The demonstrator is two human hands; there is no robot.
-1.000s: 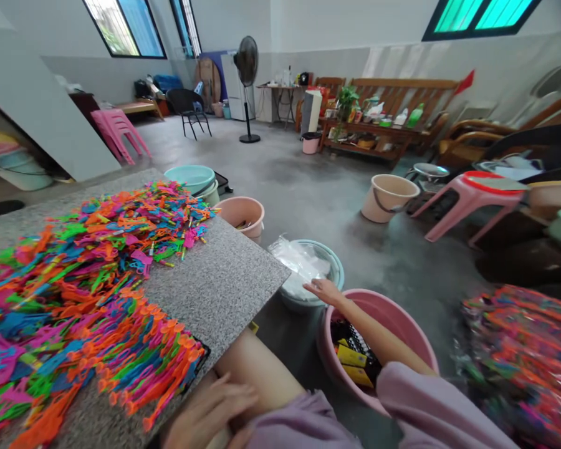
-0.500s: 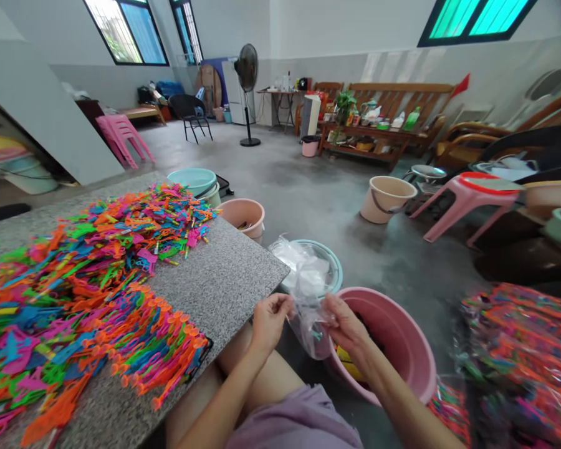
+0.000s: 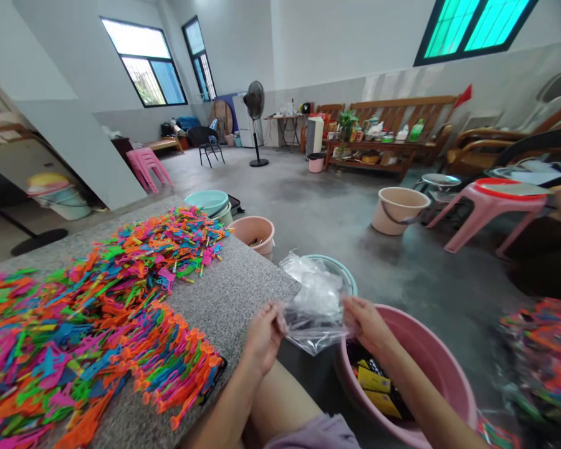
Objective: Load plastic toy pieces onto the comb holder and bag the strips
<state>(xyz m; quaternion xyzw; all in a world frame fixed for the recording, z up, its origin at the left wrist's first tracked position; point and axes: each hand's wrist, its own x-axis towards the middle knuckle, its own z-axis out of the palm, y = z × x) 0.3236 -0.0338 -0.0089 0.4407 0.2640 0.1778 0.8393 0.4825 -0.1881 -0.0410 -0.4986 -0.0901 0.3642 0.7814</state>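
A clear plastic bag [image 3: 314, 333] is stretched flat between my two hands, above my lap. My left hand [image 3: 266, 333] pinches its left side near the table corner. Its right side is gripped by my right hand [image 3: 362, 321], over the rim of the pink tub [image 3: 442, 355]. Just beyond the bag, a light blue basin [image 3: 348, 274] holds more clear plastic bags [image 3: 308, 274]. To my left, on the speckled stone table [image 3: 243, 280], lies a row of colourful plastic toys [image 3: 177, 358] with orange round ends, beside a large loose heap of them [image 3: 88, 299].
Yellow-and-black packets [image 3: 374, 380] lie in the pink tub. Bagged colourful toys [image 3: 546, 355] sit on the floor at right. A salmon bucket [image 3: 257, 234], a beige bucket [image 3: 397, 209] and a pink stool [image 3: 490, 206] stand farther off.
My hands have moved apart and pulled the bunched bag out wide and flat. The view has tilted up and shifted left, so the room sits lower and farther right.
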